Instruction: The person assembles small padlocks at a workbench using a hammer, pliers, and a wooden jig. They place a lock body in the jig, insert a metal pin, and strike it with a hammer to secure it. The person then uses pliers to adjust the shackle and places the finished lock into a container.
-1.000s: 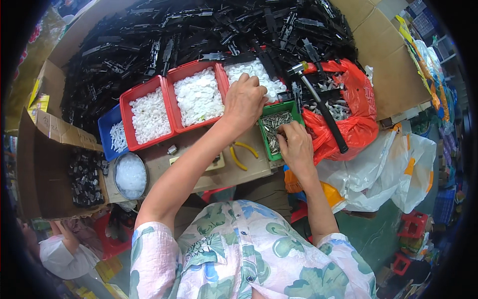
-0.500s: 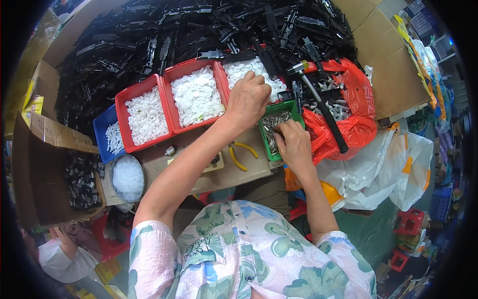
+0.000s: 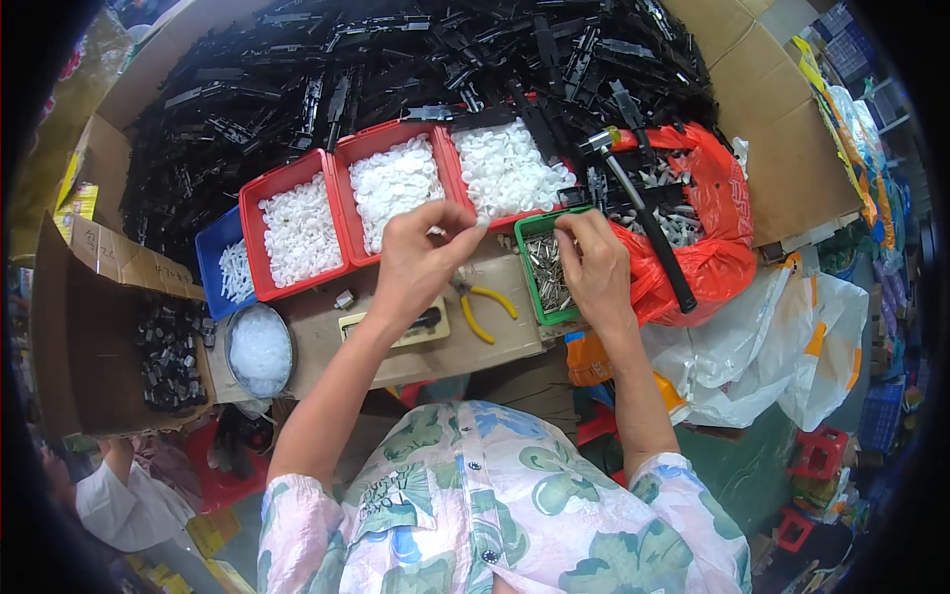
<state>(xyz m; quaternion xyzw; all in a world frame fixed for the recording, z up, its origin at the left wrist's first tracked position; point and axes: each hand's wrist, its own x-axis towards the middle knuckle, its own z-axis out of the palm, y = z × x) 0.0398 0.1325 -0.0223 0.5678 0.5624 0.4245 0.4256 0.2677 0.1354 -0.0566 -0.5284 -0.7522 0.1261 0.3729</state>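
Note:
My left hand (image 3: 421,259) is raised over the cardboard work surface, just in front of the red bins. Its thumb and forefinger pinch a small white plastic piece (image 3: 482,224). At the right edge of a green tray (image 3: 546,315) is my right hand (image 3: 599,265), fingers bent together; whatever is between them is hidden. Slim metal pins (image 3: 544,259) fill that tray. Behind my hands, white plastic parts fill a left red bin (image 3: 344,259), a middle one (image 3: 338,148) and a right one (image 3: 457,168).
Yellow-handled pliers (image 3: 485,315) and a pale yellow block (image 3: 396,335) lie in front of the bins. A hammer (image 3: 648,223) rests across a red plastic bag (image 3: 727,198). Black parts (image 3: 396,59) heap behind. At left are a blue bin (image 3: 213,247) and a round bowl (image 3: 259,346).
My left hand has come back from the right red bin toward me and to the left, with a small white piece in its fingertips. My right hand has lifted slightly at the green tray.

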